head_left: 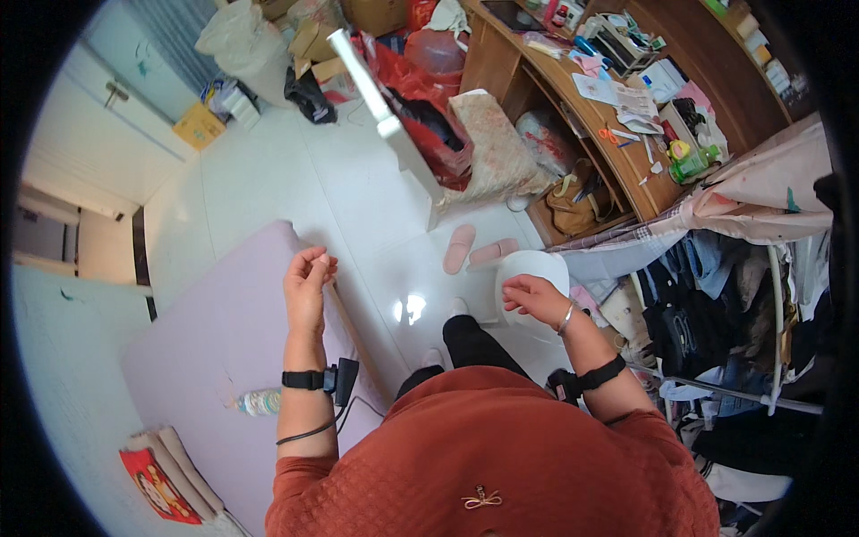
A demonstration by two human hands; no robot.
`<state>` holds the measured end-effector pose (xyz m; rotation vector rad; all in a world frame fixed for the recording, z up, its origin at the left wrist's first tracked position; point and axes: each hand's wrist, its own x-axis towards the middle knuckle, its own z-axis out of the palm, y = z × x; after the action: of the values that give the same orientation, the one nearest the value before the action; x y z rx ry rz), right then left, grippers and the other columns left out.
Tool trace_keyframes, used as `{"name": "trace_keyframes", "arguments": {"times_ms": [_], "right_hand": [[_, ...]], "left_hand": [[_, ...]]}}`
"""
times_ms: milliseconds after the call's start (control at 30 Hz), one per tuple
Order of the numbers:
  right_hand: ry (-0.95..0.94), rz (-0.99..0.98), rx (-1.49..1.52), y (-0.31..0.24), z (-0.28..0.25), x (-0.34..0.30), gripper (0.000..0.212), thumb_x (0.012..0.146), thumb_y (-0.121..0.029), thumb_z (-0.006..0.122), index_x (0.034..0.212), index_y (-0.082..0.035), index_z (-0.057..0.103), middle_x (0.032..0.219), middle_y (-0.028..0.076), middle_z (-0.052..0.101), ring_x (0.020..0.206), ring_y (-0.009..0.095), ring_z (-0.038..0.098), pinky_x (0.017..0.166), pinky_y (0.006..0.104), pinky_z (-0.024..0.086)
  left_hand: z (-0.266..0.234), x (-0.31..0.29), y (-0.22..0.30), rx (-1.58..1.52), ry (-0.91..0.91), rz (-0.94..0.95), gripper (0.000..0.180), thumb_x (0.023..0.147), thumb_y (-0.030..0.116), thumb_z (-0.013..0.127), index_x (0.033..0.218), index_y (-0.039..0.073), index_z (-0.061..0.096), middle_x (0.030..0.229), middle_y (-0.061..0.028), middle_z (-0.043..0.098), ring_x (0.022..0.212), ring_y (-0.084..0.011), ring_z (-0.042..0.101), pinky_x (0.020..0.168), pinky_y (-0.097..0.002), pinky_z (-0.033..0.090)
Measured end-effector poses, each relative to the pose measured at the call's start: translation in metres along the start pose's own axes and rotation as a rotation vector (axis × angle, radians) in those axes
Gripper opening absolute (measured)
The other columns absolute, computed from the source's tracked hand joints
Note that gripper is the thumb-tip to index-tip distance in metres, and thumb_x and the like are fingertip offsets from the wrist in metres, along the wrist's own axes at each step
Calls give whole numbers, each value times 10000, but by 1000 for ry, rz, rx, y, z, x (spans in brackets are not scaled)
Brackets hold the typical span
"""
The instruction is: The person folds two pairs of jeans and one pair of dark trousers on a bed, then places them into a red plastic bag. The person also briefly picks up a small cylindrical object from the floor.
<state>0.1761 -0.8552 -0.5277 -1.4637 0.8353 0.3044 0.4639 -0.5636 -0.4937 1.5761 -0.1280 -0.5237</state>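
Note:
My left hand (pixel 310 276) is raised over the far corner of the lavender-covered bed (pixel 215 322). Its fingers are curled together, and whatever might be between them is too small to make out. My right hand (pixel 534 301) hangs above a white round-topped stool (pixel 546 268), fingers loosely bent and apart, holding nothing. A bracelet (pixel 567 317) circles that wrist. Black straps with small devices sit on both forearms, and a cable runs from the left one. Beside my left forearm, a clear bottle-like thing with a colourful wrap (pixel 259 403) lies on the bed.
Pink slippers (pixel 460 249) lie on the white tiled floor (pixel 268 170). Ahead stand a white post-like frame (pixel 385 121) and red bags (pixel 438 148). A cluttered wooden desk (pixel 640 183) holds orange scissors (pixel 612 135). Clothes hang on a rack (pixel 775 313) at right. Folded bedding (pixel 183 461) lies left.

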Motion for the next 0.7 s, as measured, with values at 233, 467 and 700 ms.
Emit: {"name": "trace_keyframes", "arguments": {"times_ms": [233, 467, 700], "right_hand": [[79, -92, 112, -21, -60, 62, 315, 940, -297, 650, 1122, -40, 651, 929, 32, 677, 792, 110, 655, 613, 243, 480], [111, -125, 249, -32, -115, 90, 303, 944, -282, 630, 1132, -44, 646, 943, 18, 670, 807, 106, 646, 668, 243, 485], [135, -27, 203, -30, -135, 109, 334, 973, -295, 598, 1215, -65, 601, 1019, 23, 677, 897, 110, 665, 726, 249, 495]], "left_hand": [[102, 91, 97, 276, 9, 288, 516, 887, 233, 729, 1292, -27, 542, 1152, -115, 608, 1055, -182, 572, 938, -322, 463], [206, 188, 68, 892, 178, 476, 725, 769, 175, 777, 1411, 75, 456, 1187, -248, 548, 1133, -407, 549, 984, -427, 455], [196, 264, 52, 929, 277, 752, 507, 761, 23, 636, 1257, 123, 612, 1053, -206, 570, 1004, -408, 575, 894, -452, 476]]}}
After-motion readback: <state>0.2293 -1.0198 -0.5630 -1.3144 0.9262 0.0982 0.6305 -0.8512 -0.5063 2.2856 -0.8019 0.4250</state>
